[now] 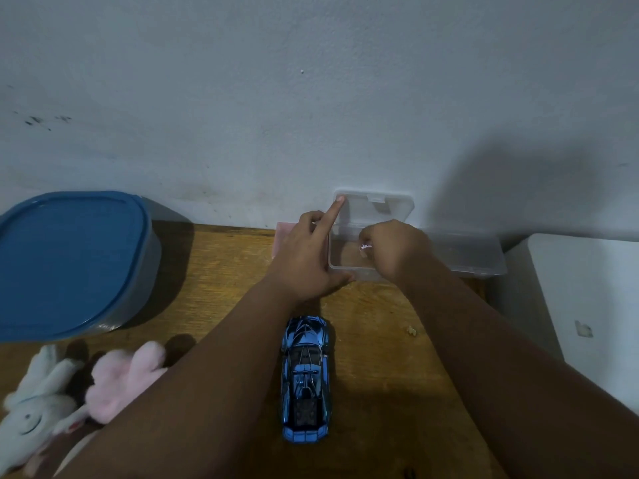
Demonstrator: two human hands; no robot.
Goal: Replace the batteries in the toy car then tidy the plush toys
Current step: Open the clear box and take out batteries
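A shiny blue toy car (306, 378) stands upright on the wooden table (224, 271), nose toward the wall, between my forearms. Against the wall sits a small clear plastic box (349, 257) with its lid (377, 207) raised. My left hand (307, 257) rests against the box's left side, its index finger propping the lid's corner. My right hand (390, 247) reaches into the box, fingers pinched on a small shiny object (365, 246) that I cannot identify. A white plush bunny (31, 409) and a pink plush toy (121, 382) lie at the table's front left.
A large grey tub with a blue lid (69, 261) fills the table's left side. A second clear box (466, 254) lies right of the open one. A white container (581, 305) stands at the right edge. Something pink (281, 236) lies behind my left hand.
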